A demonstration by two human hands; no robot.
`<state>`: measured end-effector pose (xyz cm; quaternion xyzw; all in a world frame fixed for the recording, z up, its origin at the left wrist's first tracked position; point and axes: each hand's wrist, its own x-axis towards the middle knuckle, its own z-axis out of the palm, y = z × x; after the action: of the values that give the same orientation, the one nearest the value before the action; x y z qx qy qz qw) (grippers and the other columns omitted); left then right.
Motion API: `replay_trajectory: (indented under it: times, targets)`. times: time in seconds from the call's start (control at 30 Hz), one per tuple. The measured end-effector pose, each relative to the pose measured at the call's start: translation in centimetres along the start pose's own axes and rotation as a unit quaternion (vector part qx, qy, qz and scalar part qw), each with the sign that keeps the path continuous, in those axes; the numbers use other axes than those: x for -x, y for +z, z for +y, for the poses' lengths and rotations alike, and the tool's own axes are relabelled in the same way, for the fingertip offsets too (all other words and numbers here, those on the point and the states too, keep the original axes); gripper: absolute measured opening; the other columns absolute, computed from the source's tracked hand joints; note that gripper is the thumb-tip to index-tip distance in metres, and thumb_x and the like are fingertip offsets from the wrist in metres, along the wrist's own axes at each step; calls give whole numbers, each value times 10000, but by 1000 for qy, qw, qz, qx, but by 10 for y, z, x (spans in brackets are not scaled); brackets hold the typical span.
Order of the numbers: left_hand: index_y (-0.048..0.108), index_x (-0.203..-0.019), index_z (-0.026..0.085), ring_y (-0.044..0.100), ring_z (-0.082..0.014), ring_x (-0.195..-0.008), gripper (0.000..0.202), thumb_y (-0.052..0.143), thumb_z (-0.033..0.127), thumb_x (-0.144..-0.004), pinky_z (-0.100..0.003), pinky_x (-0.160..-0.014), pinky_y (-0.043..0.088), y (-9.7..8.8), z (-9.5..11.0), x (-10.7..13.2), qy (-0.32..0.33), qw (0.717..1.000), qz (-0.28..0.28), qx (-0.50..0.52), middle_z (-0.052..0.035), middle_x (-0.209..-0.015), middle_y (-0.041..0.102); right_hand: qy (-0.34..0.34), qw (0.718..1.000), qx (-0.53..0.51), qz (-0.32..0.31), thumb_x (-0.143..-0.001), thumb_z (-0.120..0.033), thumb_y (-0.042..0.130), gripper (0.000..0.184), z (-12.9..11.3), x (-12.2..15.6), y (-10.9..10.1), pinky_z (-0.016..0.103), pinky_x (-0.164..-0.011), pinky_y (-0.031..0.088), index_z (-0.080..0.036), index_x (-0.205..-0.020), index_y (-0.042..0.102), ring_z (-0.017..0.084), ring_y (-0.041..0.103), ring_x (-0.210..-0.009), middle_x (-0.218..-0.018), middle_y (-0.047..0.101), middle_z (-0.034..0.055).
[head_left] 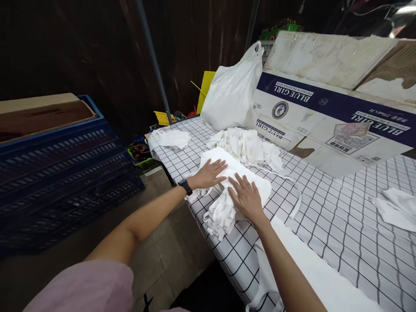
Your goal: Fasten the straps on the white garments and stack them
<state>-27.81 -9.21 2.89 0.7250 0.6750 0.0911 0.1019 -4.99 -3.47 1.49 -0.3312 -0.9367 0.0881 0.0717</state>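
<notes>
My left hand lies flat with spread fingers on a folded white cloth piece on the table. Beside it, my right hand rests palm down on the same cloth, fingers apart. Thin white strips bunch up below the cloth, near the table edge, partly hidden by my hands. Just behind the cloth sits a crumpled heap of white fabric, with a long strap trailing to the right.
A checked tablecloth covers the table. At the back stand a white plastic bag and a cardboard box. More white cloth lies at the far left, at the right and in front. Blue crates stand left.
</notes>
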Motion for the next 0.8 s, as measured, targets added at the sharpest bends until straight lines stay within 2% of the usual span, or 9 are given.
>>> replay_trajectory:
  times: [0.13, 0.23, 0.37, 0.57, 0.67, 0.8]
  targets:
    - [192, -1676, 289, 98, -222, -1644, 753, 134, 691, -1042, -525, -1330, 17, -22, -4, -10, 3, 997, -60, 53, -19, -1754, 160, 4, 1000, -8, -17, -1099, -567, 212, 608, 0, -2, -3, 576, -1285, 192, -333, -1628, 397, 290, 214, -1609, -1727, 281, -15]
    - [261, -1660, 282, 97, -229, -1644, 741, 89, 663, -1048, -548, -1321, -17, -31, -6, -20, -26, 998, -42, 38, -24, -1744, 212, 2, 1000, -11, -15, -1098, -569, 208, 609, -1, -2, -5, 572, -1285, 189, -334, -1626, 401, 292, 215, -1609, -1727, 286, -13]
    - [220, -1670, 248, 77, -253, -1645, 731, 118, 629, -1054, -594, -1305, -42, -23, -8, -26, -68, 997, -33, 14, -61, -1751, 174, 7, 1000, -1, -7, -1101, -556, 207, 605, -3, 0, -4, 575, -1282, 201, -331, -1629, 397, 298, 222, -1607, -1726, 285, -14]
    - [222, -1669, 237, 74, -217, -1646, 724, 93, 603, -1058, -558, -1308, -77, -5, -15, -22, -62, 998, -14, 21, -55, -1758, 141, 9, 1000, 8, -4, -1101, -552, 216, 614, -7, -1, -3, 562, -1288, 187, -308, -1639, 384, 297, 222, -1606, -1721, 292, 0]
    - [201, -1674, 256, 53, -210, -1647, 725, 86, 614, -1054, -551, -1309, -71, -6, -17, -22, -64, 997, -31, 16, -37, -1763, 112, 22, 999, -7, -23, -1098, -562, 214, 631, -11, -2, -6, 570, -1288, 168, -296, -1652, 355, 309, 201, -1611, -1730, 265, 18]
    - [147, -1683, 261, 22, -219, -1648, 731, 85, 613, -1045, -559, -1305, -58, -18, -17, -28, -75, 994, -80, -7, -37, -1766, 70, 35, 997, -40, -47, -1090, -597, 208, 649, -13, -5, -13, 575, -1286, 143, -316, -1665, 315, 314, 167, -1617, -1751, 193, 28]
